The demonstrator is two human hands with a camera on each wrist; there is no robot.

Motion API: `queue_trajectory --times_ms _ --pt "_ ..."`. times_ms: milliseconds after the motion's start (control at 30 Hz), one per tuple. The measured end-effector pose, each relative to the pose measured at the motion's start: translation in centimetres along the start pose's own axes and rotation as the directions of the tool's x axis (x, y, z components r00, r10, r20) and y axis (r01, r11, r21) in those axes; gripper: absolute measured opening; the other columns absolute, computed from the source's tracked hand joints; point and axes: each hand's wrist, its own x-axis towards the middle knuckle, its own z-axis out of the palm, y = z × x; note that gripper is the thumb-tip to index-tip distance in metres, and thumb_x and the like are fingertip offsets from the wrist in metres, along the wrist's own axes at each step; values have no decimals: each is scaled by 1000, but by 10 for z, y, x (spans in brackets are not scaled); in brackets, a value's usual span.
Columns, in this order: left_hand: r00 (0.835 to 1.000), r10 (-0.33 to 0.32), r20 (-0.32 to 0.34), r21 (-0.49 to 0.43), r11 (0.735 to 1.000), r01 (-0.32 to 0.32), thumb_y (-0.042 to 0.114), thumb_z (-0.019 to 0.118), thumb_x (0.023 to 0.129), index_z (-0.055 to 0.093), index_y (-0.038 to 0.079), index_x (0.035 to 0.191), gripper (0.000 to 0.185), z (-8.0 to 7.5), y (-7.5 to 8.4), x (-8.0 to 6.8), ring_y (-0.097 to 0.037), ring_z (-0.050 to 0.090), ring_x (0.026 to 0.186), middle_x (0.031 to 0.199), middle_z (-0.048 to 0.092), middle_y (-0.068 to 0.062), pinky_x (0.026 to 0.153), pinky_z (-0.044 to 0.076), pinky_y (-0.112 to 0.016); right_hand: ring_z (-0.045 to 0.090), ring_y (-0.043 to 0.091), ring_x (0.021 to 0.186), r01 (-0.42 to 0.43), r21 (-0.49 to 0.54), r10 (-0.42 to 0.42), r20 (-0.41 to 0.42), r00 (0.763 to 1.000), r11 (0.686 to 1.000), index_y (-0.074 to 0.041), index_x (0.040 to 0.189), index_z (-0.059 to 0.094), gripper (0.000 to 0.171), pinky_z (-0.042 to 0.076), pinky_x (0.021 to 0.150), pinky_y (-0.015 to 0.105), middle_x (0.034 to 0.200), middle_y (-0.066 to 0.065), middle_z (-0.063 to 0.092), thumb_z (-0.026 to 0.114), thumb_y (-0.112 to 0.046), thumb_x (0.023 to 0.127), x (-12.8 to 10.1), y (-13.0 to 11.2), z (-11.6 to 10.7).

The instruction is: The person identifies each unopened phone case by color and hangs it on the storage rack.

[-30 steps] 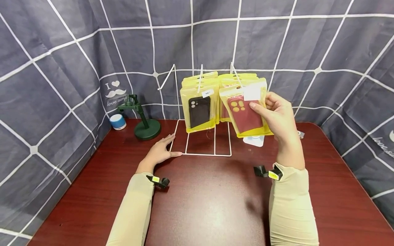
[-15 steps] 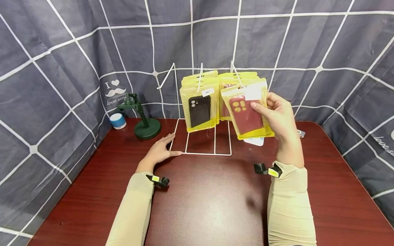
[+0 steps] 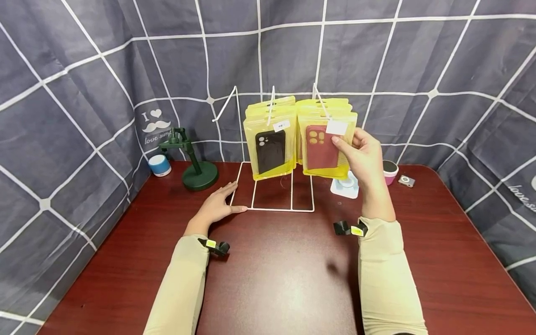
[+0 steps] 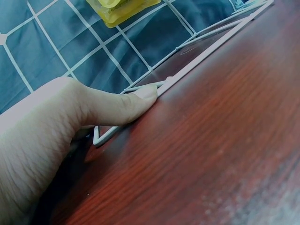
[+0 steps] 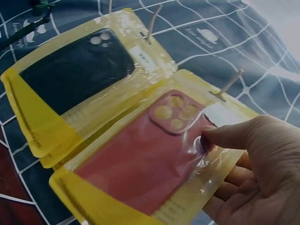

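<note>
Left of wire rack point(image 3: 272, 186) on table point(image 3: 272, 279): stand point(image 3: 197, 167), speaker point(image 3: 160, 164); right: pad point(image 3: 345, 188), cup point(image 3: 390, 171); hung on it: pouches point(image 3: 270, 144).

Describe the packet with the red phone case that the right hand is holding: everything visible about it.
The red-case packet is a glossy yellow-edged plastic pouch with a clear front, showing a dark red phone case with a raised camera block, and a white label near its top. It hangs upright at the right hook of the white wire rack, ahead of more yellow packets. The right hand pinches its right edge.
</note>
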Motion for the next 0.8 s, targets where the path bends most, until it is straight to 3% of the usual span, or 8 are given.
queue_trajectory --times_ms 400,800 --pt "1000 -5 2 -7 1000 5 76 71 74 35 19 158 107 2 -2 -3 -36 23 150 164 28 -4 120 22 -52 74 17 87 -21 1 21 -11 1000 1000 -4 123 67 40 61 75 33 103 5 76 80 -19 88 1 14 4" --pt "1000 0 6 -4 1000 0 79 69 73 35 19 159 110 2 1 -1 -38 23 150 164 28 -5 120 23 -54 74 18 89 -33 -50 32 -21 999 998 -5 126 67 42 61 75 31 107 6 75 80 -20 88 -2 10 1"
